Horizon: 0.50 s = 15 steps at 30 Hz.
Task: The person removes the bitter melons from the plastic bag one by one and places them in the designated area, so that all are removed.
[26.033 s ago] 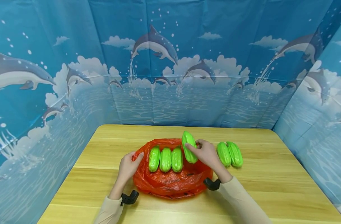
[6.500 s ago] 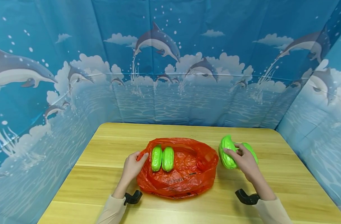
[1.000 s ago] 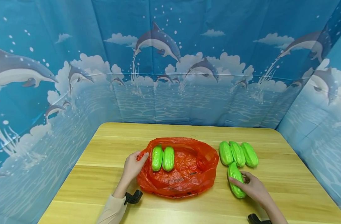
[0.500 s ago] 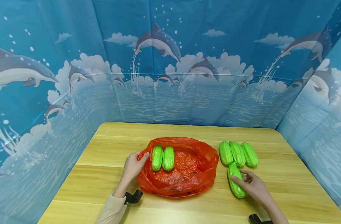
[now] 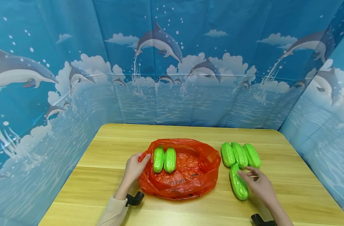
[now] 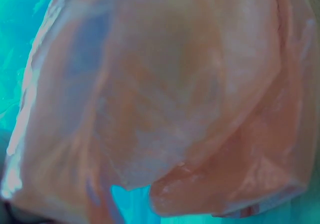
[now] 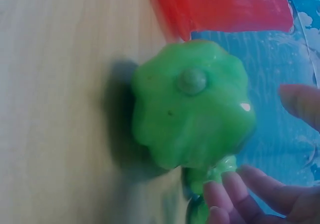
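A red plastic bag (image 5: 200,185) lies mouth-up on the table, with two shiny green ridged gourds (image 5: 169,160) side by side in its left half. My left hand (image 5: 133,168) pinches the bag's left rim; in the left wrist view the bag's film (image 6: 165,94) covers most of the picture. To the right of the bag, a single gourd (image 5: 238,188) lies in front of a row of three gourds (image 5: 228,153). My right hand (image 5: 259,185) is beside this front gourd, thumb and fingers apart. The right wrist view shows the gourd's knobbed end (image 7: 192,119) apart from the fingers (image 7: 240,194).
The wooden table (image 5: 104,179) has rounded far corners. A dolphin-print curtain (image 5: 166,103) hangs behind it and along both sides. Each wrist wears a black camera mount (image 5: 135,198).
Earlier, three gourds lay in the bag and two beside it, with one in my right hand. Just now my right hand has let go of the front gourd and shifted slightly up and right.
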Available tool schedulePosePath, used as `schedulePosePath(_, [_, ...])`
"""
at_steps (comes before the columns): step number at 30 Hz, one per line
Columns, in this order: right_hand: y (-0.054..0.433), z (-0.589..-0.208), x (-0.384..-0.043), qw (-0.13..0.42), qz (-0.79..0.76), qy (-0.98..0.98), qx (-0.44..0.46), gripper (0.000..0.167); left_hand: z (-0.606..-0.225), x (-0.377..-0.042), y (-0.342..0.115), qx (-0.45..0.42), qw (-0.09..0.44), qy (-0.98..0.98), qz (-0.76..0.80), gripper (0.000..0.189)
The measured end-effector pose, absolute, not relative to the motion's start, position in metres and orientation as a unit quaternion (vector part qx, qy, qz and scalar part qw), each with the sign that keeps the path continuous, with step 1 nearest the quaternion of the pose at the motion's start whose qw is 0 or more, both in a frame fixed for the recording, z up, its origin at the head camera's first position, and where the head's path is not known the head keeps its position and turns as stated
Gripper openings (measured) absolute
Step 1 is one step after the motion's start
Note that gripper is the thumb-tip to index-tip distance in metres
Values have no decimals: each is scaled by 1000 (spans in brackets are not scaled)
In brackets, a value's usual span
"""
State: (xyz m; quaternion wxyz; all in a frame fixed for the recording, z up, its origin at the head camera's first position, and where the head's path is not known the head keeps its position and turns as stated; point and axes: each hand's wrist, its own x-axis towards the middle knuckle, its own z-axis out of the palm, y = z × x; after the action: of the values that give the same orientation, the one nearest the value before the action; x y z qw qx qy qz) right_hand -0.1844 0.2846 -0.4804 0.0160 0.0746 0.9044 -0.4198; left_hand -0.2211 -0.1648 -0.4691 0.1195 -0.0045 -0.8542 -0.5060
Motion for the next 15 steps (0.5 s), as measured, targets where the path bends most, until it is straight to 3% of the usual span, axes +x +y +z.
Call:
schedulePosePath(9, [279,-470,-191,-69,-410,907,67,65,-469,-221,-165,-7,117,-852,-510,32])
schedulePosePath(15, [277,-464,-199,-80,-412,905,69,68,-469,-221,-165,-4,115,-851,-513,32])
